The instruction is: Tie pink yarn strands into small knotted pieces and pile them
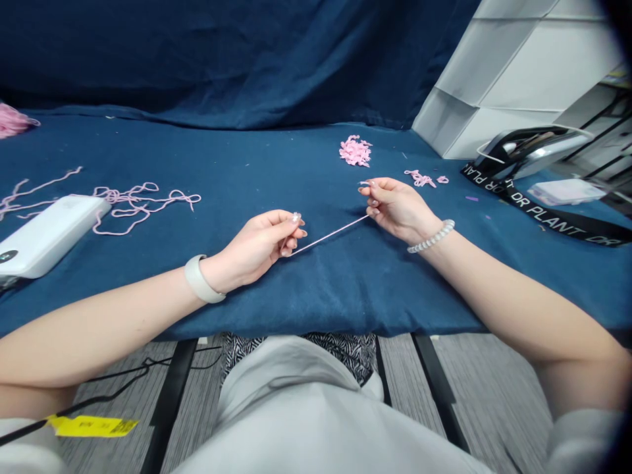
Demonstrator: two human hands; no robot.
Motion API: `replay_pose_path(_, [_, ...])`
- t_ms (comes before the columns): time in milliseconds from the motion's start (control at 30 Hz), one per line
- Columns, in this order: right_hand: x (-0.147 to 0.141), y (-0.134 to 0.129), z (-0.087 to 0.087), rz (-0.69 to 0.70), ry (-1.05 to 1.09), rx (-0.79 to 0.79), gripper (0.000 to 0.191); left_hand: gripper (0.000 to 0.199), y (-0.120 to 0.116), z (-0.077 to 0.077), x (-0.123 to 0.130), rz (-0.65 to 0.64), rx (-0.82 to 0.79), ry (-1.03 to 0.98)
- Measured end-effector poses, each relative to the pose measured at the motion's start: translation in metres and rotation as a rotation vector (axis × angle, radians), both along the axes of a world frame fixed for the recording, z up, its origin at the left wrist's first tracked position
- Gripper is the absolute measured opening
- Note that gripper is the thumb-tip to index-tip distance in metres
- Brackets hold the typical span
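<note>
A length of pink yarn [330, 235] is stretched taut between my two hands, above the blue cloth. My left hand [264, 242], with a pale band at the wrist, has its fingers closed on the lower-left end. The other end runs into the curled fingers of my right hand [392, 205], which wears a beaded bracelet. Its thumb and index finger are pinched together. Beyond my right hand lies a small heap of pink yarn pieces [355, 151]. A few more pink yarn bits [419, 178] rest to the right of it.
Loose pink yarn strands [143, 201] lie at the left beside a white power bank [54, 236]. A pink yarn bundle [14, 121] sits at the far left. On the right are white boxes [533, 66], a black lettered strap [538, 209] and a clear plastic case [567, 191].
</note>
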State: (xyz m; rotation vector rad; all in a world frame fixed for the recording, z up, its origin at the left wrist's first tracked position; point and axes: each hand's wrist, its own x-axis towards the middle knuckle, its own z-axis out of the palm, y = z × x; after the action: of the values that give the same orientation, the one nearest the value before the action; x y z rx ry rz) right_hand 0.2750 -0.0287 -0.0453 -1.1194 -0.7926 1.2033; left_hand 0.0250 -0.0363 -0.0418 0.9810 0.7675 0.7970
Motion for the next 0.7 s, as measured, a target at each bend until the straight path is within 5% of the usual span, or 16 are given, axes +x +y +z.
replay_pose_path(400, [-0.056,-0.041,0.002,0.275,0.17,-0.044,0.022,0.02,-0.007,-0.01,0.007,0.019,0.071,-0.042])
replay_pose_path(700, [-0.101,-0.042,0.0,0.412,0.276,-0.071,0.034,0.013,-0.006,-0.015,0.006,-0.075,0.166,-0.168])
